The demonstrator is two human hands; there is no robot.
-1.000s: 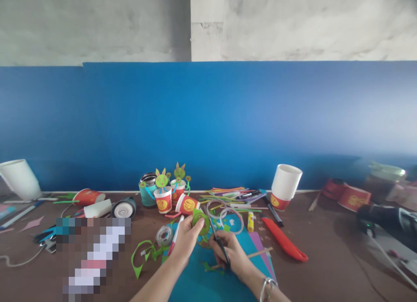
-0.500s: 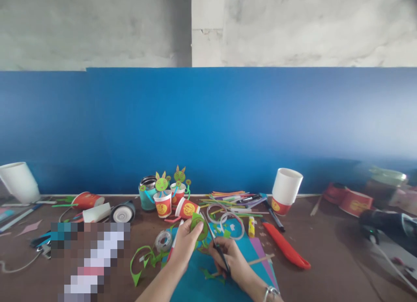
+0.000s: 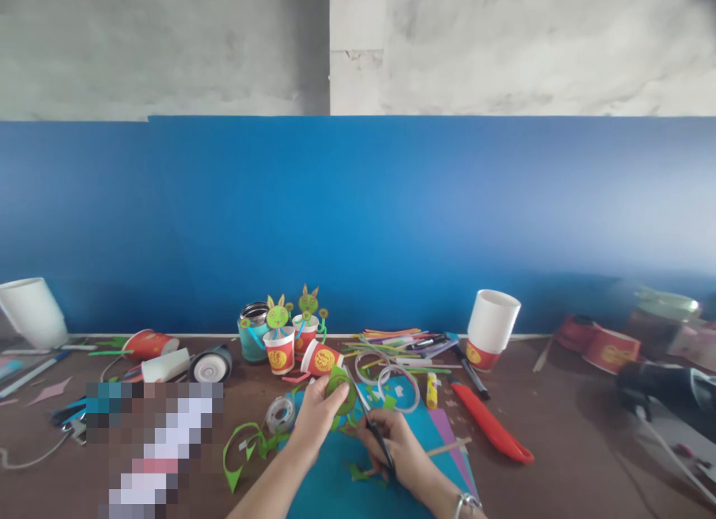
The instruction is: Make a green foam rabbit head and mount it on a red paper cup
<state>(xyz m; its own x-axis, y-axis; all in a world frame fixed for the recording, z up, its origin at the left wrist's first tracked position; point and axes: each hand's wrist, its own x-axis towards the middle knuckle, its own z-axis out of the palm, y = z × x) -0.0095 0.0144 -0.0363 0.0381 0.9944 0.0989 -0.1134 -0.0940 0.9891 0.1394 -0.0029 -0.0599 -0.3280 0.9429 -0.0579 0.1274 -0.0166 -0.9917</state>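
Observation:
My left hand [image 3: 318, 411] pinches a green paper piece [image 3: 339, 391] between thumb and fingers, above a blue sheet [image 3: 330, 478]. Just right of it, my right hand [image 3: 394, 444] is wrapped round black-handled scissors [image 3: 378, 435], whose blades point up and left beside the green paper. Green scraps [image 3: 358, 471] lie on the blue sheet below the hands. A roll of clear tape [image 3: 280, 414] and curled green offcuts [image 3: 233, 478] are left of my left hand. Behind it, a red-and-white paper cup [image 3: 321, 358] lies on its side.
Two cups with green rabbit faces [image 3: 278, 316] stand at the back beside a teal container [image 3: 251, 343]. Coloured sticks [image 3: 391, 341], a yellow glue stick [image 3: 432, 391], a red cutter [image 3: 492, 422] and stacked white cups [image 3: 493, 325] lie or stand to the right.
The green paper has turned slightly in my left hand, which has shifted a little. My right hand and the scissors are almost where they were.

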